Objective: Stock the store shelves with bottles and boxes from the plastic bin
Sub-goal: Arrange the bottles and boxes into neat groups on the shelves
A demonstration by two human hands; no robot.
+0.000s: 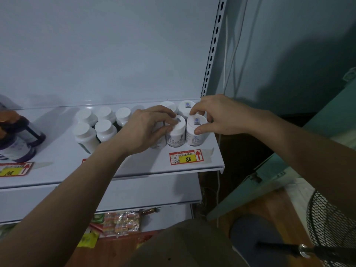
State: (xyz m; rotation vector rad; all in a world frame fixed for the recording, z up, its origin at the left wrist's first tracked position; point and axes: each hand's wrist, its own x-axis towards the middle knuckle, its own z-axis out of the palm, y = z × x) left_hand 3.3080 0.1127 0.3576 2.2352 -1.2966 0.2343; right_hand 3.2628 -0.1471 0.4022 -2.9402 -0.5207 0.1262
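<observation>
Nearest the camera, two bare forearms reach up and forward over a brown-clad lap toward a white shelf (134, 166), and a black mesh basket (331, 224) sits low at the right edge. On the shelf's right end, the left hand (146, 128) curls its thumb and fingertips round the cap of one white bottle (175, 133), while the right hand (215, 116) pinches the cap of the neighbouring bottle (195, 132) between thumb and forefinger, the other fingers arched above it. Both bottles stand upright, touching side by side, at the front of a small block with two more white bottles (185, 108) just behind them. A red and yellow price tag (186, 158) lies on the shelf lip right below the pair. Further left stands a cluster of white-capped bottles (96, 126), and a dark purple bottle (17, 139) is at the far left. Each hand sits directly over its own bottle, so any squaring-up would likely be a small push backward along the shelf. The plastic bin is not visible; snack packets (121, 222) fill a lower shelf.
</observation>
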